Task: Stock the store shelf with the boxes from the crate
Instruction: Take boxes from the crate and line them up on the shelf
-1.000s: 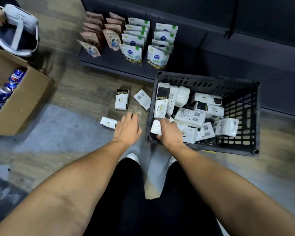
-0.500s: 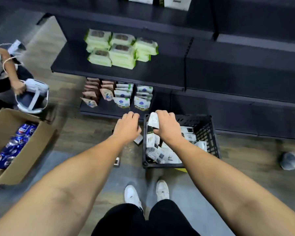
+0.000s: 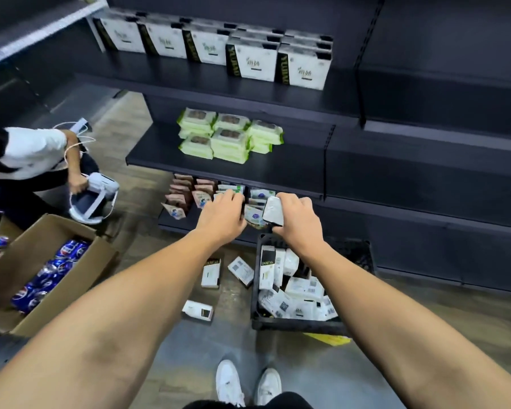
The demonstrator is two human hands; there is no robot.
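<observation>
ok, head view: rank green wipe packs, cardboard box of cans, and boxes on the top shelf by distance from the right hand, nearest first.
From the right hand, holding a white box:
1. Green wipe packs, middle shelf, just above-left.
2. Boxes on the top shelf, higher up.
3. Cardboard box of cans, floor, far left.

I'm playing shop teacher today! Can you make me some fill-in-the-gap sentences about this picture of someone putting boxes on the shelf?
1. The right hand holds a white ____.
2. The black crate stands on the ____.
3. The blue cans lie in a ____ box.
4. The green packs sit one shelf ____ the white boxes.

Missing words: box; floor; cardboard; below
</observation>
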